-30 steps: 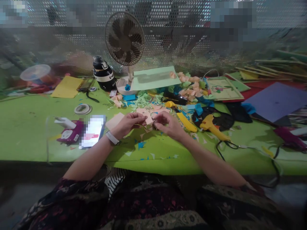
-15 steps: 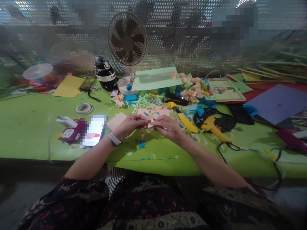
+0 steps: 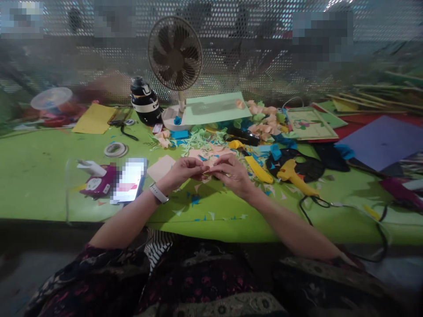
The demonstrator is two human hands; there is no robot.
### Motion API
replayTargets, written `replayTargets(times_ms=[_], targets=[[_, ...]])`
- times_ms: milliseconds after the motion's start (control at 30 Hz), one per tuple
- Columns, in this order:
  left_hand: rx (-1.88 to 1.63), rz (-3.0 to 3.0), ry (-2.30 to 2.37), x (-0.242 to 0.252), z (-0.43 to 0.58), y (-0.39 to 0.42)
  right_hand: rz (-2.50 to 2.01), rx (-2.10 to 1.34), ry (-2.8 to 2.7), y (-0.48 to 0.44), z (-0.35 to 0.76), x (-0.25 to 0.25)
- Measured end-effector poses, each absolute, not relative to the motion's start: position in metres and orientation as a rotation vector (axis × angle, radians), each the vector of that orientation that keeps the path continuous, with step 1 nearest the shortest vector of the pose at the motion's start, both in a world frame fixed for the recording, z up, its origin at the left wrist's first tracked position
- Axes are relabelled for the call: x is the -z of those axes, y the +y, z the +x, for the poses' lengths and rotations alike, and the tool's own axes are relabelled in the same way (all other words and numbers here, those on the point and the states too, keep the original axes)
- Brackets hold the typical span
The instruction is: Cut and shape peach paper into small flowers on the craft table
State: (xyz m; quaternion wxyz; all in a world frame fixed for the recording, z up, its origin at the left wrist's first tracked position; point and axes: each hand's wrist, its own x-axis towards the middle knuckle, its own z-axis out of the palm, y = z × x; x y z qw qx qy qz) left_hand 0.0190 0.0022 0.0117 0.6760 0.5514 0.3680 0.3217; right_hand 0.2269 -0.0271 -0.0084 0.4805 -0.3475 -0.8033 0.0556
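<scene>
Both hands meet over the middle of the green table, pinching a small piece of peach paper point(image 3: 207, 166) between their fingertips. My left hand point(image 3: 185, 171), with a white watch strap at the wrist, is closed on its left side. My right hand point(image 3: 234, 177) closes on it from the right, and the fingers partly cover it. Just behind lie larger peach paper pieces point(image 3: 211, 152) among many small green, peach and blue scraps point(image 3: 198, 134). A flat peach sheet point(image 3: 161, 166) rests beside my left wrist.
A phone point(image 3: 129, 180), a purple holder point(image 3: 98, 181) and a tape roll point(image 3: 115, 149) lie left. On the right are a yellow glue gun point(image 3: 297, 178) with its cord, a yellow cutter point(image 3: 259, 170) and a black stapler point(image 3: 243, 136). Behind stand a fan point(image 3: 175, 53) and a black bottle point(image 3: 145, 103).
My fingers have shifted slightly on the peach paper, and a bit more of it shows between them. Everything on the table stays in place.
</scene>
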Motion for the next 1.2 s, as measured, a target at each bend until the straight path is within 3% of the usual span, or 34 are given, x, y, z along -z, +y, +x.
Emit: replayTargets(times_ms=[500,1200], targets=[[-0.753,1.346,0.736,-0.008,0.023,-0.002,-1.113,-0.733,-1.692,-0.034,0.218,-0.002],[-0.707,1.386,0.758,-0.01,0.022,-0.004,-1.144,-0.739,-1.713,-0.033,0.219,0.0]])
